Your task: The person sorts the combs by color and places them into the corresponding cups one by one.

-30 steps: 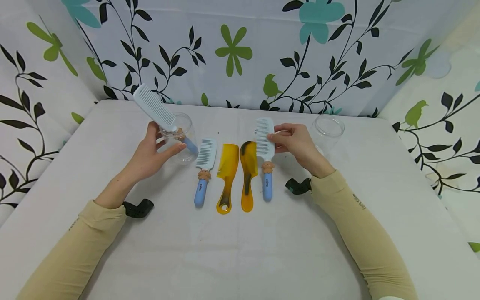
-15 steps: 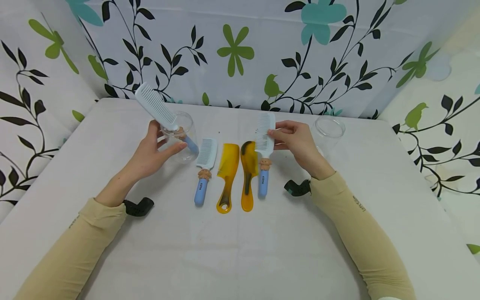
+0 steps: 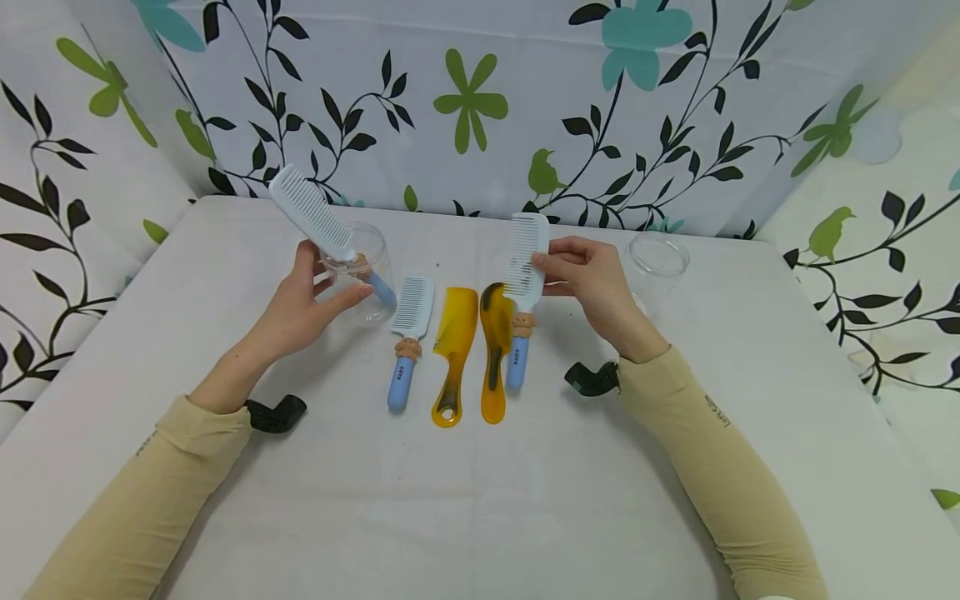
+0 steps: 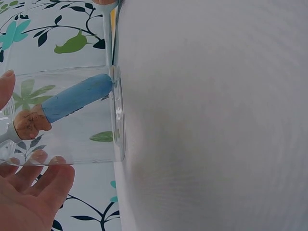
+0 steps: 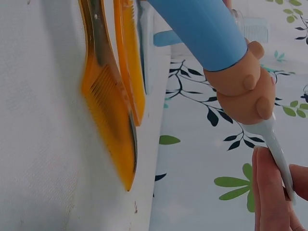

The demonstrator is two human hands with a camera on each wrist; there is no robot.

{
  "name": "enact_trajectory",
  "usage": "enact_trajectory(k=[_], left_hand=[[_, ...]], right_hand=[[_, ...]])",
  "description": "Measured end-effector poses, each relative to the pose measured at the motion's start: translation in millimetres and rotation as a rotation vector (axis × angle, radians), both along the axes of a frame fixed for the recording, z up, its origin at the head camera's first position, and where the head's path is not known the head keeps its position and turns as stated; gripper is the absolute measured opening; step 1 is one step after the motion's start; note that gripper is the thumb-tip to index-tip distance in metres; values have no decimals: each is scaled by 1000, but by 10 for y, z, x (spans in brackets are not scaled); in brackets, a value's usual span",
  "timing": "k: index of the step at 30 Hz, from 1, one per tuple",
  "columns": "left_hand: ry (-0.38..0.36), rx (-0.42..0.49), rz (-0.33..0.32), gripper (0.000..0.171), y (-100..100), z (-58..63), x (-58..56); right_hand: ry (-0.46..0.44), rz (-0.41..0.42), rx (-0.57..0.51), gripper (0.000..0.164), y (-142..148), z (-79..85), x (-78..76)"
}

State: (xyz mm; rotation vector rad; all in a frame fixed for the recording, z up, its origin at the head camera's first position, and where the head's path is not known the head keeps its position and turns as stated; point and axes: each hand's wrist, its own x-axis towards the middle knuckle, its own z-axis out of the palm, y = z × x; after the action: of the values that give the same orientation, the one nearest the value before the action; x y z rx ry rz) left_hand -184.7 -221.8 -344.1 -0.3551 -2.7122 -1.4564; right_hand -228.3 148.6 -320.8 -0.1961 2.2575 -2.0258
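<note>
In the head view, my left hand [image 3: 296, 308] holds a clear jar [image 4: 82, 151] that stands on the table. Inside it leans a pale blue comb [image 3: 311, 212], handle down, its toothed head sticking out past the rim. My right hand [image 3: 596, 279] pinches the toothed head of a matching comb [image 3: 528, 250] between thumb and fingers, off the table. That comb's blue handle [image 5: 207, 38] points down, with a brown bear-like figure at its neck. Between the hands lie another pale blue comb [image 3: 412, 307] and two amber combs, one plain [image 3: 457, 321], one dark-streaked [image 3: 493, 367].
A second clear jar [image 3: 660, 260] stands at the back right, behind my right wrist. Black wrist devices [image 3: 279, 415] sit below both hands. A patterned curtain [image 3: 480, 183] hangs behind the white table [image 3: 465, 517].
My right hand has lifted its comb slightly and brought it leftward, so the handle now overlaps the streaked amber comb in the head view. The left hand and jar have stayed put.
</note>
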Motion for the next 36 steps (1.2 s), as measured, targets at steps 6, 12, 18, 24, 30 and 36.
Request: enact_trajectory(k=[6,12,18,24,30,36], left_hand=[[-9,11,-14,82,11,-16,-10],[-6,9,-13,82,18,-4,-2],[-2,2,-16,82,6,5,11],[1,7,-22,85,-15,21,33],[5,9,-24,85,-15,24,40],[13,0,-22,85,-16,7,43]], right_hand=[[4,7,-34,29,-39,57,20],[34,15,-53,29,-114,109,16],[45,25,-94,31,-219,154,-4],[37,38,-135,29,-385,176,-30],[49,48,-198,25,-526,224,-36],[66,66,-230,24,-639,274,-20]])
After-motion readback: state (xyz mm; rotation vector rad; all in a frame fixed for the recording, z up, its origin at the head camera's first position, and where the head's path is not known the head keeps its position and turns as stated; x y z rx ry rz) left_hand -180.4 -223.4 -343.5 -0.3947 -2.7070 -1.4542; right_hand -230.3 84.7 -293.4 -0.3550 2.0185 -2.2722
